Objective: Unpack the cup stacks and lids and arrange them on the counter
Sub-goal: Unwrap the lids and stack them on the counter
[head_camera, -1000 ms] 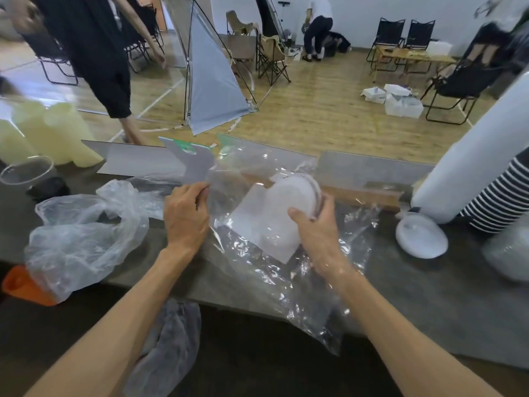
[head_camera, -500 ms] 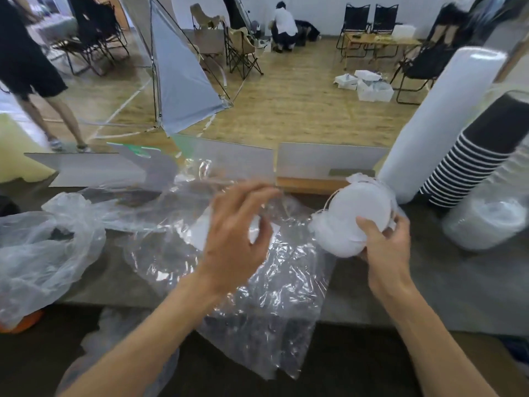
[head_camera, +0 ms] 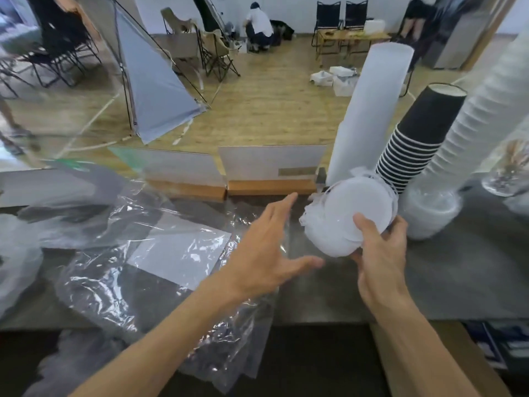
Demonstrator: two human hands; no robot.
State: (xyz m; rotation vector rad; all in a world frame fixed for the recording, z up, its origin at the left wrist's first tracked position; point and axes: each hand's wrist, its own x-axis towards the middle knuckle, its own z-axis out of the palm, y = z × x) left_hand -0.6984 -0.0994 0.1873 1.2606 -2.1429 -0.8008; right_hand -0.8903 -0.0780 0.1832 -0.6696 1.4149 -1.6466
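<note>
My right hand (head_camera: 379, 256) grips a stack of white plastic lids (head_camera: 347, 216), held tilted just above the grey counter (head_camera: 458, 282). My left hand (head_camera: 267, 247) is open with fingers spread, a short way left of the lids and touching nothing. An empty clear plastic bag (head_camera: 160, 267) lies crumpled on the counter under my left forearm. Behind the lids stand a tall white cup stack (head_camera: 369, 110), a black cup stack (head_camera: 420, 133) and a translucent cup stack (head_camera: 469, 124) in a row at the right.
Two upright sign boards on wooden bases (head_camera: 272, 167) line the counter's far edge. More crumpled plastic (head_camera: 17, 247) lies at the far left. A clear cup (head_camera: 512, 170) sits at the far right. Beyond the counter are folding chairs, a reflector panel and people.
My right hand has carried the lid stack rightward, out of the bag and close to the cup stacks. My left hand let go of the bag and opened toward the lids.
</note>
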